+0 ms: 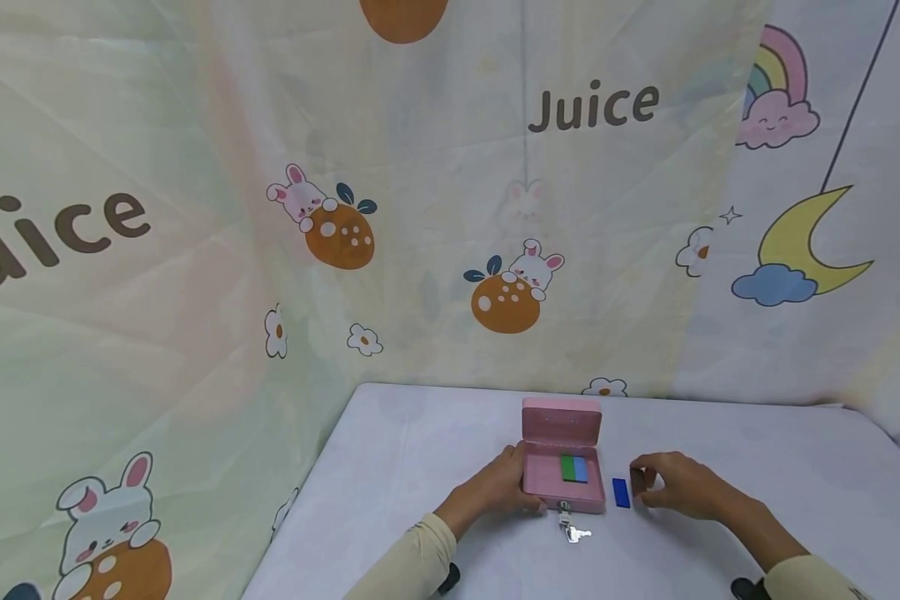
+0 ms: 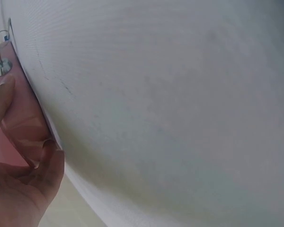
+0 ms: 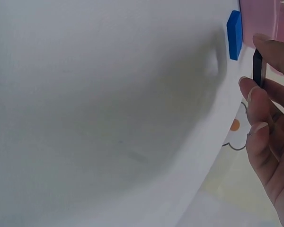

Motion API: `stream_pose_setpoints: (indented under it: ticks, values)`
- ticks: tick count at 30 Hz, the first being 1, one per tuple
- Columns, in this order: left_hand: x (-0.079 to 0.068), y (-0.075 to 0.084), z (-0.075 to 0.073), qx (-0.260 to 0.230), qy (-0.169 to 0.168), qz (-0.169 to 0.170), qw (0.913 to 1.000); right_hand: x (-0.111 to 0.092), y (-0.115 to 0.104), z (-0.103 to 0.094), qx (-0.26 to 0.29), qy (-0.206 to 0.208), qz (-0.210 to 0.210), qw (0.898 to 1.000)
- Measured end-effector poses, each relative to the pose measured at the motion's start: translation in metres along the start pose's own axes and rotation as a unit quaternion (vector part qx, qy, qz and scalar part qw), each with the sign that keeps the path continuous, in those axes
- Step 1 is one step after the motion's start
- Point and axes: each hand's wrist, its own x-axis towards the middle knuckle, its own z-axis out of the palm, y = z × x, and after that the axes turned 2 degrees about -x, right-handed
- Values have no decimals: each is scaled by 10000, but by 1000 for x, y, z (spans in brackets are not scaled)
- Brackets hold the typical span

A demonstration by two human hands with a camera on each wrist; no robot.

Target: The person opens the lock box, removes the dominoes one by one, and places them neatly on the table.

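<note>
A pink metal cash box (image 1: pixel 537 477) stands on the table with its lid (image 1: pixel 562 425) raised. Inside lie a green flat block (image 1: pixel 567 468) and a light blue one (image 1: pixel 581 471), side by side. My left hand (image 1: pixel 502 482) grips the box at its left side, with the thumb on the front wall in the left wrist view. To the right of the box a dark blue block (image 1: pixel 621 493) lies flat on the table. Just beyond it my right hand (image 1: pixel 678 483) pinches a thin dark block (image 3: pixel 258 68) between thumb and fingertips, above the table.
A bunch of keys (image 1: pixel 576 533) hangs from the lock (image 1: pixel 564 506) on the box's front and lies on the white tabletop (image 1: pixel 435 425). Behind the table hangs a printed cloth (image 1: pixel 420 208) with bunnies and oranges.
</note>
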Motion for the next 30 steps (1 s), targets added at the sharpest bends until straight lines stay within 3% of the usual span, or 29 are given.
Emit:
stream_pose_setpoints:
  ticks: [16, 30]
  values:
    - [-2, 1, -2, -45, 9, 138, 9999, 2, 4, 7, -45, -203, 224, 9995]
    - [0, 0, -1, 38, -3, 81, 10000, 2, 9, 9, -141, -232, 98, 9996]
